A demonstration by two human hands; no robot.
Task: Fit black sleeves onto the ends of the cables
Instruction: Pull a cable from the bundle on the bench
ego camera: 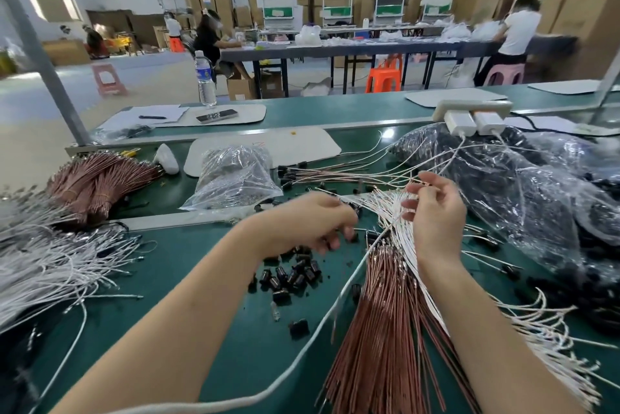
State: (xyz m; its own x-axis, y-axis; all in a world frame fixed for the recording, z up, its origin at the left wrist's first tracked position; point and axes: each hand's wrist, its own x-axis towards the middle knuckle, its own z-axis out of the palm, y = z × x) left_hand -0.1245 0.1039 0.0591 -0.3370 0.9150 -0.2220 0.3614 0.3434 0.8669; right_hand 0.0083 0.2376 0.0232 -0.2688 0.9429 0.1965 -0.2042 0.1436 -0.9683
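Loose black sleeves [292, 274] lay on green bench [201, 313]. Left hand [312, 222] curled over them, grasp unclear. Right hand [432, 209] pinched limp white cable [385, 199] near tip. Sleeves judged light, rigid; best pinched sideways.

Loose black sleeves [291, 274] scattered on green belt, copper and white cables [389, 339] fanned beside, possibly touching.

Loose sleeves [292, 274] lie on the table [235, 339], left of the cable bundle [385, 346].

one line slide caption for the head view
Left hand picks black sleeves while right hand pinches a cable end.
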